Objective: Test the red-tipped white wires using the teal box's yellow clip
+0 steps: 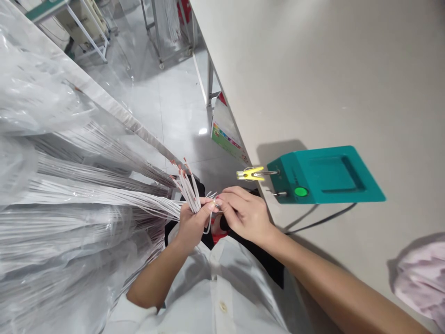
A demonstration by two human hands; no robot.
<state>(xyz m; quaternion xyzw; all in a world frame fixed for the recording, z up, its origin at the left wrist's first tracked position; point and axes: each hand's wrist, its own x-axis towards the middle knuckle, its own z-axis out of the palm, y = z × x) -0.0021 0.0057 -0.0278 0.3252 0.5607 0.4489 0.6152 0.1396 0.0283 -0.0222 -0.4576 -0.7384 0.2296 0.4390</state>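
My left hand (194, 220) is closed round a bunch of thin white wires (189, 192) whose stripped ends show copper-coloured tips. Its thumb and forefinger meet the fingertips of my right hand (243, 211) in front of my body. My right hand is pinched on a small part at that meeting point, too small to name. Long white wires (139, 199) run off leftward in wrapped bundles. To the right, on the table, lies a teal device (327, 176) with a green button (301, 191). A yellow clip (251, 174) is fixed to a metal pin on its near side.
The pale table (313, 83) has its edge close to my right hand. Plastic-wrapped wire bundles (41, 116) fill the left side. A printed box (227, 134) stands below the table edge. Pink cloth (424, 278) lies at the right, and a wheeled metal rack (170, 46) stands behind.
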